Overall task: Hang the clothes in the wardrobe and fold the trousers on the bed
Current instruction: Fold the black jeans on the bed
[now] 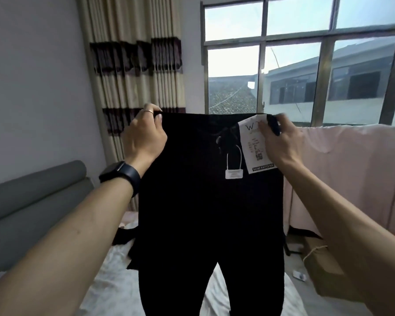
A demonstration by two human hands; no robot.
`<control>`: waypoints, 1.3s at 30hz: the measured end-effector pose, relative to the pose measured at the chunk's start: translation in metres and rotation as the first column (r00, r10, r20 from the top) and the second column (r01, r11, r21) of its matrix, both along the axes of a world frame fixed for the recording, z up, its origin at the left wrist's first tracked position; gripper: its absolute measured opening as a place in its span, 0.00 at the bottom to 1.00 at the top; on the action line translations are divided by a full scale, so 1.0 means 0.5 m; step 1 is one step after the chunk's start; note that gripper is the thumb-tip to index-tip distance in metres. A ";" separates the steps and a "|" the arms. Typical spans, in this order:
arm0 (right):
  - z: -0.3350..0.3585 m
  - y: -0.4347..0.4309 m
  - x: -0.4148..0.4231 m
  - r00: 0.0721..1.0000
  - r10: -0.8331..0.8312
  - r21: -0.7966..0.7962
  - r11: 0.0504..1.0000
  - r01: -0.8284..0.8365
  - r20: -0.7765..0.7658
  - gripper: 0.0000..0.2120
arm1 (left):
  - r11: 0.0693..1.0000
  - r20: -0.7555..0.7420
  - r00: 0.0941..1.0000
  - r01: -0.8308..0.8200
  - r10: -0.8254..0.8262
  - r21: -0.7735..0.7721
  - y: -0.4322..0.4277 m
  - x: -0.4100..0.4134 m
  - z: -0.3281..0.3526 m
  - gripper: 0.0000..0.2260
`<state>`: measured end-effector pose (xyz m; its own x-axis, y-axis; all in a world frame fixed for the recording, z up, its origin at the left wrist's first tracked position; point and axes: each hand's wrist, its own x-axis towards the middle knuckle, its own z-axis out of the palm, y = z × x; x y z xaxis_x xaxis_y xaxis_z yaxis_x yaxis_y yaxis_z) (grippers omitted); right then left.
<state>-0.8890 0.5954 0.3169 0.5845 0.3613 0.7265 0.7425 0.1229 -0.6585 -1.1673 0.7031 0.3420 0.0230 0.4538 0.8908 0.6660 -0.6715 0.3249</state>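
Observation:
Black trousers (205,213) hang upright in front of me, held up by the waistband above the bed (114,283). My left hand (144,135) pinches the waistband's left corner; a ring and a dark wristwatch show on that arm. My right hand (281,140) grips the right corner of the waistband. A white paper tag (252,144) and a small white label on a loop (233,173) dangle near the waist. The two legs hang down past the bottom of the view.
A grey padded headboard (32,201) runs along the left. Another dark garment (123,236) lies on the bed behind the trousers. Pink cloth (351,174) drapes at the right below the window (294,60). A cardboard box (317,254) sits on the floor. Striped curtains (135,65) hang behind.

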 end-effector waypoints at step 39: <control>-0.421 -0.167 0.022 0.981 -0.065 -0.320 0.947 0.004 -0.182 0.14 | 0.861 -0.064 0.986 0.099 -0.151 -0.498 -0.119 0.028 -0.412 0.08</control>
